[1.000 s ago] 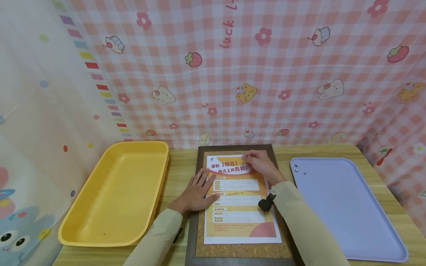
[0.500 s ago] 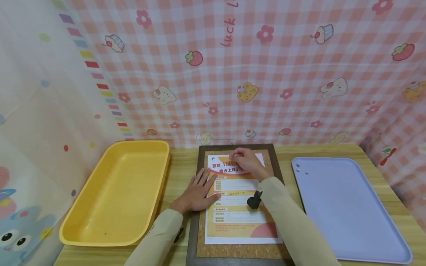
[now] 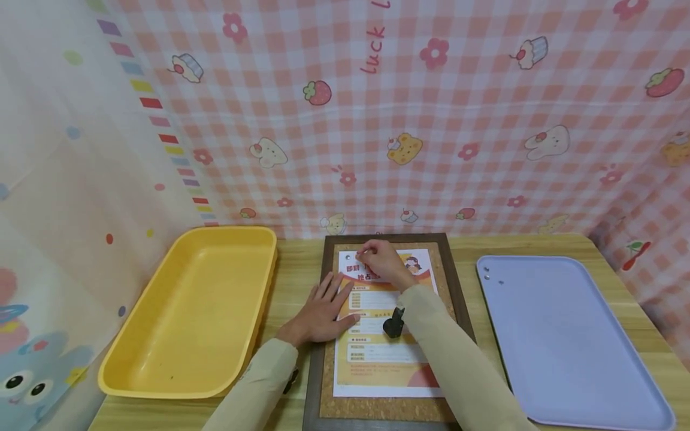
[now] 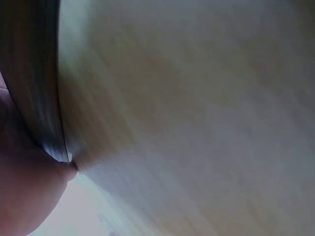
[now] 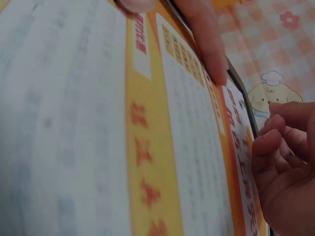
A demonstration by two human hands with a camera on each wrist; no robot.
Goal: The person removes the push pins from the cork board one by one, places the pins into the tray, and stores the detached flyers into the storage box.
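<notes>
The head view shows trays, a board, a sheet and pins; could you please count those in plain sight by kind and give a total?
Trays: 2 (yellow tray, purple tray)
Board: 1
Sheet: 1
Pins: 4 (sheet pin, three tray pins)
Total: 8
</notes>
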